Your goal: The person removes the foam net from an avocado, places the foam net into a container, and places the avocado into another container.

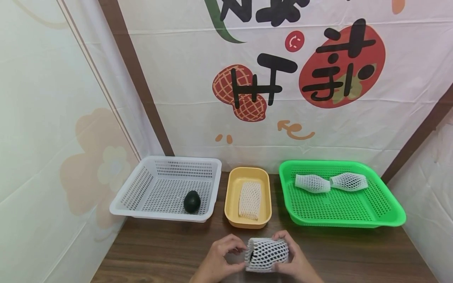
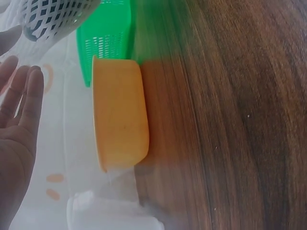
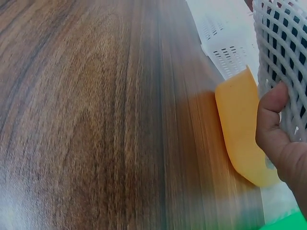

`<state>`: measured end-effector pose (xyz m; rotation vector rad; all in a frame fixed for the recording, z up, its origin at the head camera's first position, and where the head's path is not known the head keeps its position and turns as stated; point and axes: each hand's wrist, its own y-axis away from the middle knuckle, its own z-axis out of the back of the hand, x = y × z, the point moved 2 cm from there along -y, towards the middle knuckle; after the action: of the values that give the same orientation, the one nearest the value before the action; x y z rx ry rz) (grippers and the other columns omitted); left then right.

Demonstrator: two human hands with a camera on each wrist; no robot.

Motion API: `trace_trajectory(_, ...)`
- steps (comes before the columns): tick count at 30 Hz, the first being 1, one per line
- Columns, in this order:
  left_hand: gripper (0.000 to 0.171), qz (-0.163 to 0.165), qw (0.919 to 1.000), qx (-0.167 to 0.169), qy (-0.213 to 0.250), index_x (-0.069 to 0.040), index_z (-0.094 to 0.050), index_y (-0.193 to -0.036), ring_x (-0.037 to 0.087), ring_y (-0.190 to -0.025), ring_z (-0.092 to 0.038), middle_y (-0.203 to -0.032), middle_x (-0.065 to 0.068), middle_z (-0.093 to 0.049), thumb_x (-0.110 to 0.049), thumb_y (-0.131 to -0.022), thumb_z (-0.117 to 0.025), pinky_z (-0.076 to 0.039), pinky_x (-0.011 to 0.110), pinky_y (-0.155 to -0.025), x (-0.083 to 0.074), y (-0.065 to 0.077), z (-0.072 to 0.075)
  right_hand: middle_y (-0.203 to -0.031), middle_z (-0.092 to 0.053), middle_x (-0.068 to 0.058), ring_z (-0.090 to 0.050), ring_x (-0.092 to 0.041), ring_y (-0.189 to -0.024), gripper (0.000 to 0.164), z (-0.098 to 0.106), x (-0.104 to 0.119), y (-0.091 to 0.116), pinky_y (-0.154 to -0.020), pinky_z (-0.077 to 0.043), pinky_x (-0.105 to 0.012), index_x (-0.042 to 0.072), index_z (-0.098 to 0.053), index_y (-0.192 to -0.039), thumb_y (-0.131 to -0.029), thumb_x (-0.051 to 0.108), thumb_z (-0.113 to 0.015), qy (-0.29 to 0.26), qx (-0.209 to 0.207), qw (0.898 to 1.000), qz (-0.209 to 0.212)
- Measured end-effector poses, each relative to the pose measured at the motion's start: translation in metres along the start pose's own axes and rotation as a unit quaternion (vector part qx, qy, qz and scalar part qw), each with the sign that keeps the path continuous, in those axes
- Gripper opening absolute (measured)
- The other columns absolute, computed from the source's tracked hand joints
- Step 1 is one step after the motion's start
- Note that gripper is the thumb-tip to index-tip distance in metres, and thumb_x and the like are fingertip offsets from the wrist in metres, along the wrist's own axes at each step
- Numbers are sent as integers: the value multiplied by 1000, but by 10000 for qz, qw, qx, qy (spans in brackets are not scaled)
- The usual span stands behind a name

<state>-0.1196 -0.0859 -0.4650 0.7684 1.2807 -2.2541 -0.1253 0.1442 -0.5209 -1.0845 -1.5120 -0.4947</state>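
Observation:
Near the front of the table, my right hand [image 1: 295,259] grips a white foam net sleeve [image 1: 267,253] with a dark avocado inside, thumb and fingers on opposite sides of its right end. In the right wrist view the thumb [image 3: 272,120] presses on the mesh, and dark skin shows through the holes. My left hand [image 1: 223,255] is at the sleeve's open left end, fingertips right at the rim. The left wrist view shows its fingers [image 2: 29,96] fairly straight and spread from the thumb. Another dark avocado [image 1: 192,202] lies in the white basket [image 1: 162,216].
A yellow tray [image 1: 248,225] at the middle back holds a flat, unfilled foam net [image 1: 250,200]. To the right, a green basket [image 1: 339,220] contains two filled foam nets [image 1: 313,183]. A printed cloth [image 1: 198,118] hangs behind the wooden table [image 1: 148,251].

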Motion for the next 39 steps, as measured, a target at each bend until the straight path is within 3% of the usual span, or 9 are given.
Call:
trace_trajectory(9, 32, 2, 9998, 69, 199, -1, -60, -93, 21, -77, -58, -90, 10, -57, 3, -65, -75, -50, 31, -61, 1, 1, -2, -109, -37, -30, -49, -34, -97, 57, 0, -6, 0, -71, -47, -48, -4, -30, -114, -68, -16, -60, 133, 63, 9998, 107)
trace_trajectory(19, 31, 470, 9978, 315, 334, -2, -61, -93, 20, -81, -58, -92, 8, -57, 5, -66, -73, -50, 29, -65, 2, 3, -6, -107, -39, -30, -51, -33, -94, 58, -2, -9, -1, -69, -48, -46, -3, -31, -114, -67, -16, -61, 356, -30, 9993, 52)
trace_trajectory(29, 32, -86, 9996, 268, -1, -2, -61, -89, 15, -87, -58, -92, 6, -59, 6, -61, -75, -46, 24, -74, -3, -1, -5, -108, -40, -30, -51, -36, -94, 56, -3, -10, -1, -69, -48, -47, -2, -32, -114, -67, -15, -61, 345, -88, 9994, -45)
trace_trajectory(33, 34, -84, 9994, 336, -11, -2, -61, -91, 15, -88, -57, -93, 6, -59, 3, -61, -76, -47, 25, -75, 6, 2, -8, -107, -41, -29, -51, -37, -94, 56, -4, -9, -1, -69, -47, -47, -1, -33, -114, -67, -14, -62, 290, -79, 9995, -97)
trace_trajectory(39, 37, 274, 9982, 499, -172, -9, -61, -99, 10, -92, -55, -100, -1, -57, -6, -65, -77, -45, 23, -76, 27, 13, -16, -107, -39, -30, -50, -37, -94, 57, -5, -7, -2, -71, -47, -48, -1, -32, -114, -68, -12, -63, 182, -42, 9995, -246)
